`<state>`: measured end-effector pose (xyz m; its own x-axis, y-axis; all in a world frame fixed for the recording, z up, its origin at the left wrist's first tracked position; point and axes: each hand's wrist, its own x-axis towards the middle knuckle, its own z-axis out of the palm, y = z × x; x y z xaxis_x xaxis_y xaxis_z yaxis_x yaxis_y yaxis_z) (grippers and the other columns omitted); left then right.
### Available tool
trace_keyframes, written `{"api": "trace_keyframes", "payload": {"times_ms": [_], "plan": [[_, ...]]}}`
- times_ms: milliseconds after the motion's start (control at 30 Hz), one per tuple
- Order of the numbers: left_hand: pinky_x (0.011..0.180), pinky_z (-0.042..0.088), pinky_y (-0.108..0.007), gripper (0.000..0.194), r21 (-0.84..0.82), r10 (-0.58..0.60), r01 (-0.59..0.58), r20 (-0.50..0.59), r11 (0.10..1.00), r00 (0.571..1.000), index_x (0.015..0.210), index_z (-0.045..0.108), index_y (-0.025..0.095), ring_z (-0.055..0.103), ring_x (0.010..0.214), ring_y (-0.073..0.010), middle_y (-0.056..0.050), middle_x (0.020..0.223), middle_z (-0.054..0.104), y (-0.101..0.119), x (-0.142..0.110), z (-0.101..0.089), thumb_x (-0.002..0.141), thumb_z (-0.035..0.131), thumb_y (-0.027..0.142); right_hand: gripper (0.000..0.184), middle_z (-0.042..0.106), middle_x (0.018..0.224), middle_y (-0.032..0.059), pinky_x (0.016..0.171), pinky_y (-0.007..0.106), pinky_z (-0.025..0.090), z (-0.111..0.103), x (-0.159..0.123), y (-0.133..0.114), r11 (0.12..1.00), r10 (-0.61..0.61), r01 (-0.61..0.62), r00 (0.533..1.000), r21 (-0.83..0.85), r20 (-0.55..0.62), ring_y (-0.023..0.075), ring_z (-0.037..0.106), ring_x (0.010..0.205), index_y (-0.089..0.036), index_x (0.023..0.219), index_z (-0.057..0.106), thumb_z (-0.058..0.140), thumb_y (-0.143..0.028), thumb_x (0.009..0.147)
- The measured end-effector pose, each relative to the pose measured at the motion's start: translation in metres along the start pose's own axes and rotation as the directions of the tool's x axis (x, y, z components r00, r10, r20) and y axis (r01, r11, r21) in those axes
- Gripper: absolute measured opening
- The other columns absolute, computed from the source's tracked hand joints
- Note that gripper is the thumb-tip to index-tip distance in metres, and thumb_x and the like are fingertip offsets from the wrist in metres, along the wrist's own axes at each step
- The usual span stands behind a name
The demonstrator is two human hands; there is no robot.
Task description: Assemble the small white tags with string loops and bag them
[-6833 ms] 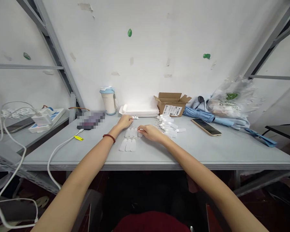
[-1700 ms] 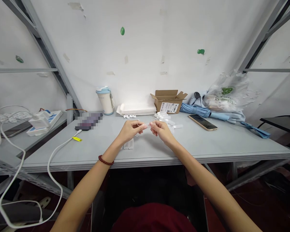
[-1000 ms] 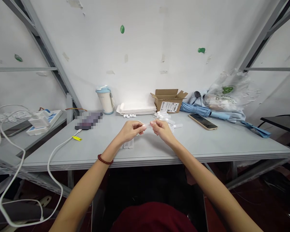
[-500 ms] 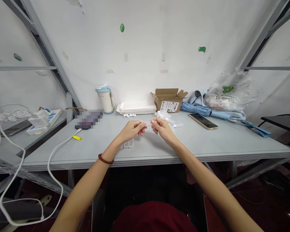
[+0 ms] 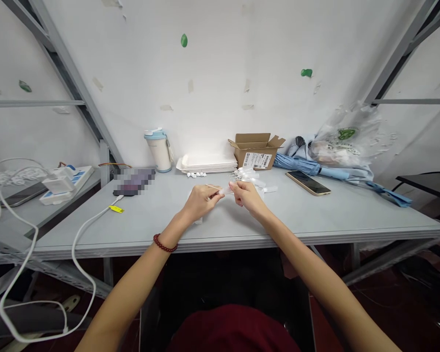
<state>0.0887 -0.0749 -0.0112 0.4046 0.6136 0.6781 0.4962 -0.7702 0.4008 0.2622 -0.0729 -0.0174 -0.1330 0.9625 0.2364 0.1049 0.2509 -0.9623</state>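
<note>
Above the middle of the table, my left hand (image 5: 201, 200) and my right hand (image 5: 246, 196) meet at a small translucent plastic tube (image 5: 226, 190). Both hands are closed in a pinch, the left at the tube's left end and the right at its right end. A thin pale strip (image 5: 213, 187) shows over the left fingers; I cannot tell what it is. Just behind the right hand lies a pile of similar white translucent tubes (image 5: 255, 182). Several small white caps (image 5: 197, 174) sit beyond the left hand. Translucent pieces (image 5: 198, 221) lie partly hidden under my left wrist.
An open cardboard box (image 5: 257, 152) and a stack of white sheets or trays (image 5: 208, 164) stand against the wall, beside a cup (image 5: 159, 150). Phones (image 5: 308, 183), a blue umbrella (image 5: 297, 165) and a plastic bag (image 5: 346, 142) lie right. A white cable (image 5: 81, 230) hangs left.
My left hand has turned and shifted slightly, and more of the tube shows between the hands. The pieces under my left wrist are now more covered. My right hand has barely moved.
</note>
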Motion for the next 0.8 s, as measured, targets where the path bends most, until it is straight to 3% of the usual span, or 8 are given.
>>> {"api": "trace_keyframes", "payload": {"times_ms": [100,200,300,433,600,800], "plan": [[0.064,0.049,-0.027,0.021,-0.084,-0.081,0.079,-0.018,0.993,0.997,0.068,0.065,0.017,0.063,0.067,-0.0169,-0.006,0.075,0.071,0.001,0.001,-0.001,0.078,0.062,0.035,0.053,0.03,0.047,-0.0089,0.041,0.023,0.023,0.001,-0.001,-0.004,0.991,0.029,-0.031,0.999,0.128,0.022,0.0051,0.029,0.04,-0.022,0.057,0.035,0.063,-0.065,0.068],[0.061,0.05,-0.025,0.029,-0.25,-0.221,0.242,0.108,0.938,0.969,0.075,0.067,0.015,0.064,0.067,-0.0162,-0.007,0.076,0.071,0.005,0.003,-0.006,0.081,0.058,0.042,0.054,0.032,0.049,-0.0086,0.043,0.022,0.024,0.002,-0.003,-0.009,0.981,-0.006,-0.002,0.999,0.196,0.036,0.0046,0.032,0.041,-0.021,0.058,0.035,0.064,-0.066,0.067],[0.056,0.049,-0.023,0.04,-0.36,-0.294,0.355,0.213,0.863,0.932,0.071,0.065,0.014,0.063,0.061,-0.0141,-0.006,0.07,0.068,0.008,0.005,-0.011,0.085,0.051,0.049,0.054,0.036,0.05,-0.0076,0.044,0.022,0.025,0.002,-0.005,-0.012,0.98,-0.06,0.051,0.997,0.191,0.04,0.0047,0.035,0.042,-0.02,0.059,0.037,0.064,-0.066,0.068],[0.054,0.048,-0.023,0.049,-0.39,-0.341,0.424,0.265,0.817,0.902,0.062,0.06,0.014,0.058,0.052,-0.0108,-0.005,0.066,0.065,0.008,0.005,-0.01,0.086,0.048,0.055,0.054,0.035,0.05,-0.0079,0.043,0.022,0.024,0.003,-0.006,-0.012,0.979,-0.062,0.051,0.997,0.197,0.048,0.0043,0.033,0.042,-0.02,0.059,0.037,0.064,-0.065,0.069],[0.049,0.045,-0.022,0.05,-0.393,-0.377,0.467,0.288,0.792,0.881,0.057,0.057,0.014,0.055,0.047,-0.0099,-0.003,0.062,0.063,0.006,0.003,-0.008,0.084,0.05,0.056,0.056,0.029,0.049,-0.0089,0.042,0.021,0.022,0.004,-0.005,-0.011,0.983,-0.021,0.011,0.998,0.185,0.055,0.0039,0.028,0.043,-0.02,0.057,0.036,0.066,-0.067,0.065],[0.056,0.046,-0.023,0.042,-0.337,-0.316,0.37,0.204,0.866,0.926,0.062,0.058,0.016,0.059,0.054,-0.0126,-0.001,0.058,0.06,0.007,0.002,-0.009,0.084,0.053,0.052,0.058,0.029,0.047,-0.009,0.04,0.021,0.02,0.004,-0.005,-0.009,0.99,0.004,-0.012,0.999,0.137,0.054,0.0039,0.026,0.042,-0.021,0.056,0.035,0.066,-0.069,0.063]]}}
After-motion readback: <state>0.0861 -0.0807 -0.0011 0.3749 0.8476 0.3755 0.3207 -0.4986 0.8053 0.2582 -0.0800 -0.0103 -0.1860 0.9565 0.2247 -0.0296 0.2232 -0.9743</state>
